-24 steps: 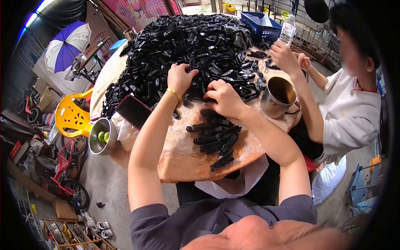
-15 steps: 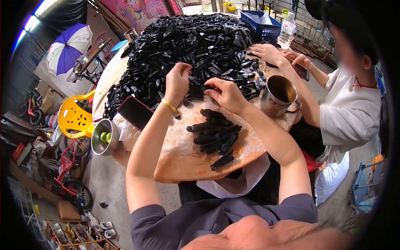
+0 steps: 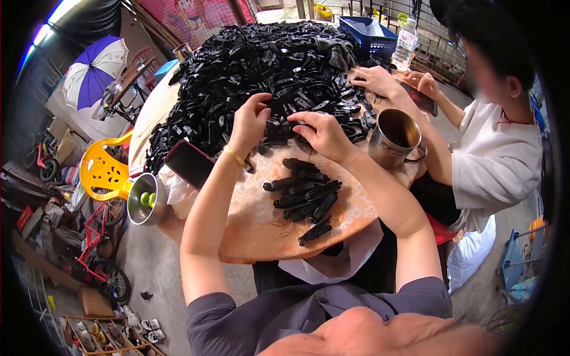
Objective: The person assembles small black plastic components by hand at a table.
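Observation:
A large heap of small black strip-like parts [image 3: 237, 65] covers the far side of the round table [image 3: 237, 240]. My left hand [image 3: 250, 123], with a yellow band at the wrist, is over the heap's near edge, its thumb and fingers apart. To its right, my right hand [image 3: 323, 135] pinches a small black part, mostly hidden by the fingers and dark against the heap. Between my forearms lies a smaller pile of black parts [image 3: 306, 196], stacked loosely near the front edge.
A phone [image 3: 190, 164] lies left of my left forearm, near a metal bowl [image 3: 138, 215] with green fruit. A metal mug [image 3: 389, 142] stands right of my right hand. A co-worker's hand [image 3: 380, 82] rests at the heap's right side, near a bottle [image 3: 405, 44] and blue basket [image 3: 371, 41].
My left thumb and fingers have parted from a closer pinch, and that hand has shifted slightly down and left. My right hand stays nearly in place. The small pile looks unchanged.

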Action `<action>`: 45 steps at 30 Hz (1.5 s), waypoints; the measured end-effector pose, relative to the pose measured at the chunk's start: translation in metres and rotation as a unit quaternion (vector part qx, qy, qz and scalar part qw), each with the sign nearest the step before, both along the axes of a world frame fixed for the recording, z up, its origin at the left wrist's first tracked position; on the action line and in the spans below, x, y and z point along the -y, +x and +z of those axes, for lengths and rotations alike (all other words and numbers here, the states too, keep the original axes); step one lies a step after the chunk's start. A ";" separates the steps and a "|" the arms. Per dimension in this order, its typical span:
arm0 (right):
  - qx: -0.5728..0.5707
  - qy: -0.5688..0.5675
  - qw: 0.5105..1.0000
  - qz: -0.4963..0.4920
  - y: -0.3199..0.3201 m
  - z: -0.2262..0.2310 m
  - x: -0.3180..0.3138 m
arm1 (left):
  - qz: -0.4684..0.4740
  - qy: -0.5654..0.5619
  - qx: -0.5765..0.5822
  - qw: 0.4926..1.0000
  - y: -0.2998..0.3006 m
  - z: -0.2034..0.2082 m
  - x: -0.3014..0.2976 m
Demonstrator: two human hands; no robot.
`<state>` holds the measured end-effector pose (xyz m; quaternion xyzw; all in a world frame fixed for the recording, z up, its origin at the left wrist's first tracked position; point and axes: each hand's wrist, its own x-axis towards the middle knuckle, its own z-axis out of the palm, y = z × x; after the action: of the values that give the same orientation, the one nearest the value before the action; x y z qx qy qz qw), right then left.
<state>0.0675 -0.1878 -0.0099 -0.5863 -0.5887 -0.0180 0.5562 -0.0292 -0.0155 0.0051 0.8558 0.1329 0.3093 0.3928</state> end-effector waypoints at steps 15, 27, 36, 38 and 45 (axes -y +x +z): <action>0.071 0.005 0.997 -0.027 -0.009 -0.002 0.002 | -0.157 -0.440 -0.025 0.884 -0.039 0.003 0.039; 0.171 0.102 0.967 -0.156 -0.005 0.008 0.004 | -0.105 -0.161 -0.004 0.981 -0.042 0.004 0.045; 0.108 -0.075 0.990 -0.049 -0.008 0.015 0.013 | -0.082 0.031 -0.016 0.996 -0.050 0.016 0.050; 0.016 -0.102 0.995 0.017 -0.004 0.016 0.015 | -0.095 0.005 -0.038 0.995 -0.054 0.019 0.050; 0.185 -0.207 0.953 -0.125 0.009 0.000 0.013 | -0.294 0.038 -0.179 0.938 -0.052 0.021 0.049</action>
<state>0.0760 -0.2011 -0.0098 -0.7436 -0.5943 -0.0733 0.2975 -0.0814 -0.0647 0.0264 0.9122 -0.0686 0.0268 0.4030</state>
